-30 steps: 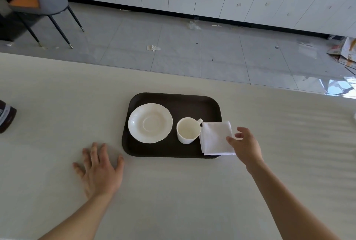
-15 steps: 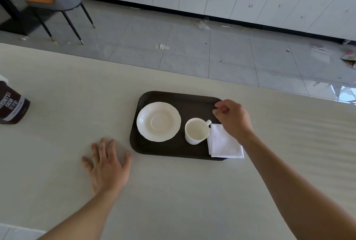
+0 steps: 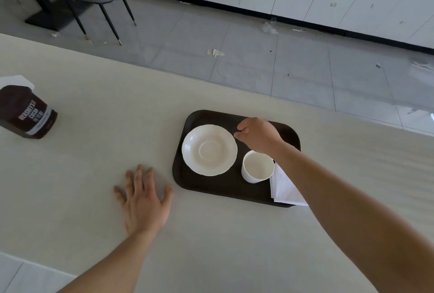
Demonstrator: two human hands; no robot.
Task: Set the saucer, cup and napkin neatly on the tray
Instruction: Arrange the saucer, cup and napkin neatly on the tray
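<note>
Only the head view here: the dark brown rectangular plastic tray (image 3: 211,189) sits on the pale cream surface (image 3: 94,104) with the round white scalloped ceramic saucer (image 3: 209,149) on its left half, the small white ceramic cup (image 3: 257,167) just right of it, and the folded white paper napkin (image 3: 285,189) at the right end, its corner poking past the tray rim. The right hand (image 3: 258,135) hovers beyond the cup, fingers loosely curled, holding nothing. The left hand (image 3: 144,201) lies spread flat beside the tray. I'd guess the cup goes onto the saucer next, so grab the body, lift straight, and centre it in the well. A brown cocoa tin (image 3: 25,114) sits far left.
</note>
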